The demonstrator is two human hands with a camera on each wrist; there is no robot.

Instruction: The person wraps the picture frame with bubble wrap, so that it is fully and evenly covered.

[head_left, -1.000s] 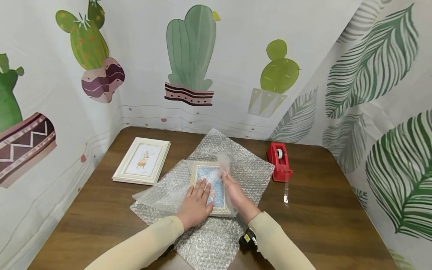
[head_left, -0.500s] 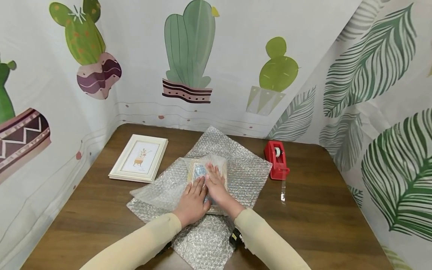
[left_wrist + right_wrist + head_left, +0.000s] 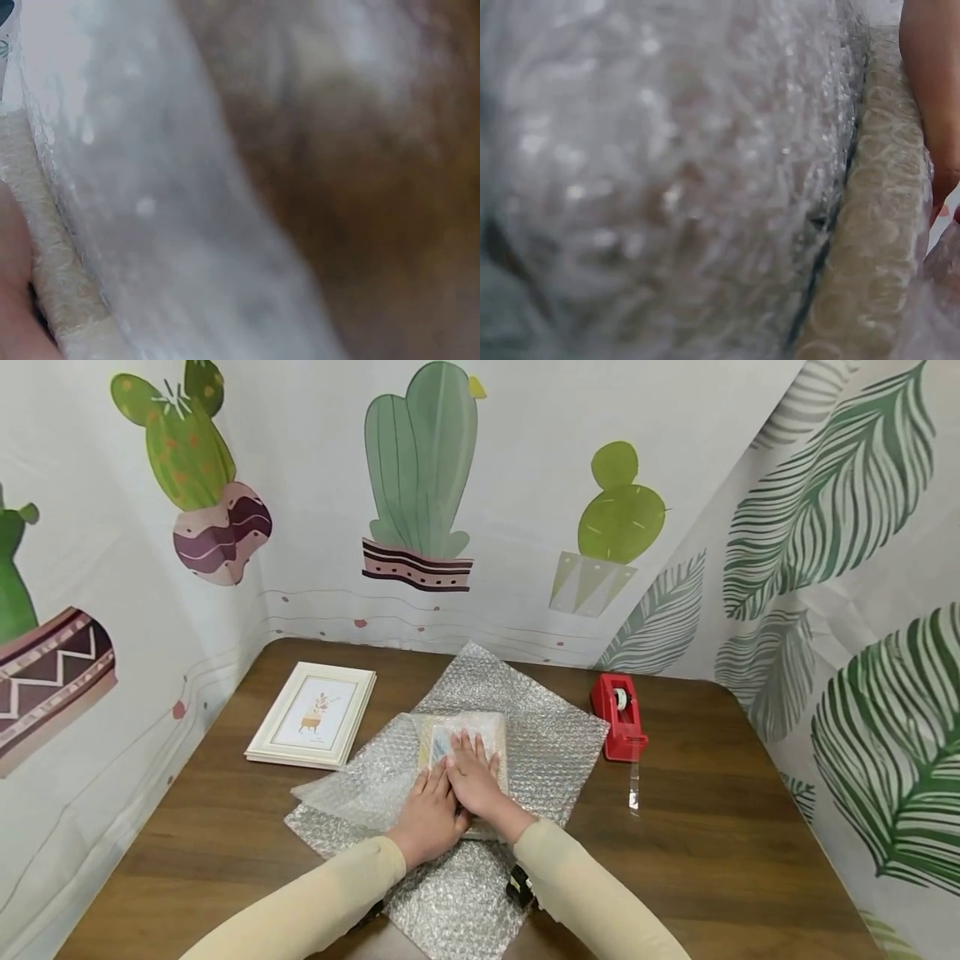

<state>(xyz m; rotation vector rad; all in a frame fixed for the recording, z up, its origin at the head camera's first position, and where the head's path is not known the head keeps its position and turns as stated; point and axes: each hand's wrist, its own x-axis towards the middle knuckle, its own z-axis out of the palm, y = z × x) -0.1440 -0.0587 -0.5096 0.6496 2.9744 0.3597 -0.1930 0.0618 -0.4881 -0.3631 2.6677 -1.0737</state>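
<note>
A picture frame [image 3: 424,740] with a pale border and a blue picture lies on a diagonal sheet of bubble wrap [image 3: 457,902]. The wrap's right flap is folded over the frame, veiling most of the picture. My right hand [image 3: 476,777] rests flat on that flap with straight fingers. Just left of it, my left hand [image 3: 429,814] presses on the frame's lower left part, the two hands touching. In the right wrist view the frame's bubble-wrapped edge [image 3: 881,202] runs beside my right hand [image 3: 937,97]. In the left wrist view a blurred wrap flap [image 3: 172,195] fills the middle.
Stacked cream picture frames [image 3: 258,750] lie at the table's back left. A red tape dispenser [image 3: 622,735] stands at the right, a strip of clear tape [image 3: 634,789] hanging from it. Behind the brown table [image 3: 720,827] is a cactus-patterned cloth [image 3: 517,510].
My right hand has let go of the wrap's right edge after bringing it leftward over the frame, and now lies flat on it. My left hand stays in place.
</note>
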